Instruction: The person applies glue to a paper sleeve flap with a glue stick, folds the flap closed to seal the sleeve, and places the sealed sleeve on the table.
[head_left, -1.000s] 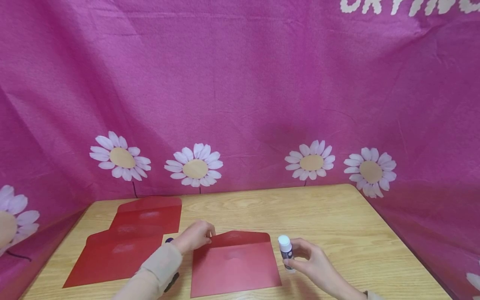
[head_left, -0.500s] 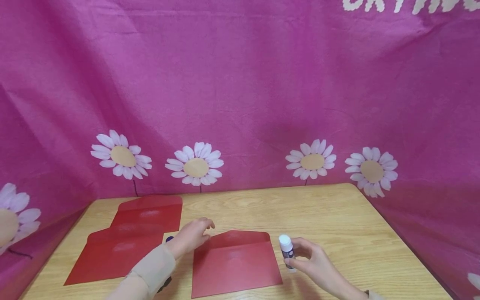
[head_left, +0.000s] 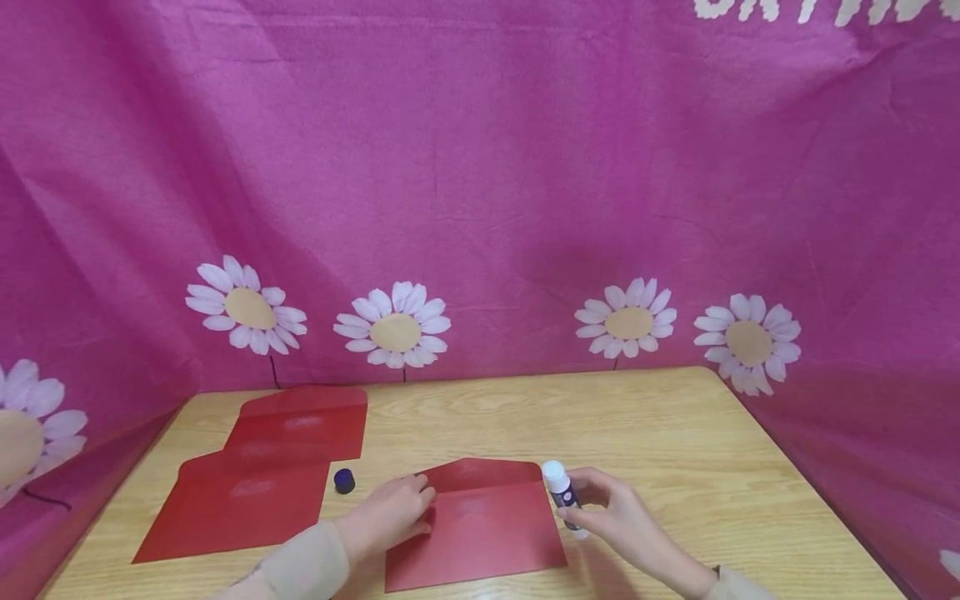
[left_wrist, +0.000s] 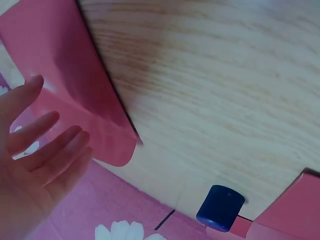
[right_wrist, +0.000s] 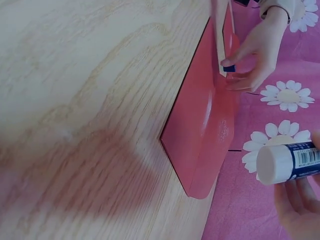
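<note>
Back from the fingers of the bare left hand (head_left: pixel 390 510), a pale beige sleeve (head_left: pixel 309 560) is wrapping the wrist as a wide, plain band of cloth. Behind the fingers of the bare right hand (head_left: pixel 621 533), farther up past the wrist, a right sleeve (head_left: pixel 738 586) in similar beige is showing only its end.

Head camera: high, widest, facing forward and down across wood-grain table (head_left: pixel 667 450) to daisy-print cloth (head_left: pixel 480 167). Left wrist camera: close on left hand (head_left: pixel 393 511), upside down, cloth at bottom. Right wrist camera: close on glue stick (head_left: pixel 564 493), turned sideways, left hand beyond. All three share rightmost red envelope (head_left: pixel 487 537).
</note>
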